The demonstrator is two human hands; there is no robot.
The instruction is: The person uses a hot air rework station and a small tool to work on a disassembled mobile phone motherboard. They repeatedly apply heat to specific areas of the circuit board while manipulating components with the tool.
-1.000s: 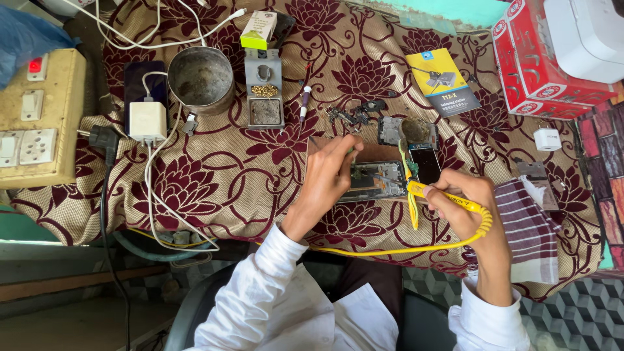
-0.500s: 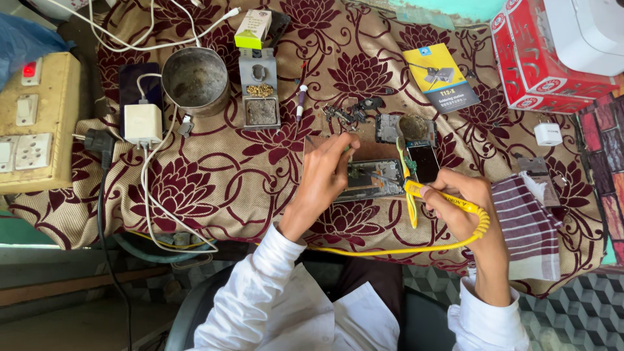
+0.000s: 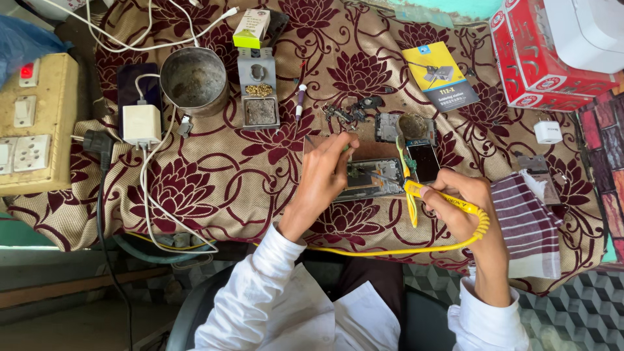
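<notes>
Nearest to me, my right hand is closed in a pen grip around the yellow soldering iron, its coiled yellow cord trailing back along the table edge, and the tip points left toward the opened phone lying on the flowered cloth. My left hand sits just beside it, fingertips pinched over the phone's upper left corner; whether they hold a wire or only press down I cannot tell. To do this well, I judge the left hand should pin the phone flat while the iron touches only the joint, kept brief, with the cord clear of the work. A striped cloth lies at my right. Beyond the phone I count one small dark screen, one loose board and a scatter of little metal parts. Further off stand one tip-cleaner stand, one metal pot, one white charger, one blue-and-yellow packet, one small white plug, one red box and one switchboard at far left.
</notes>
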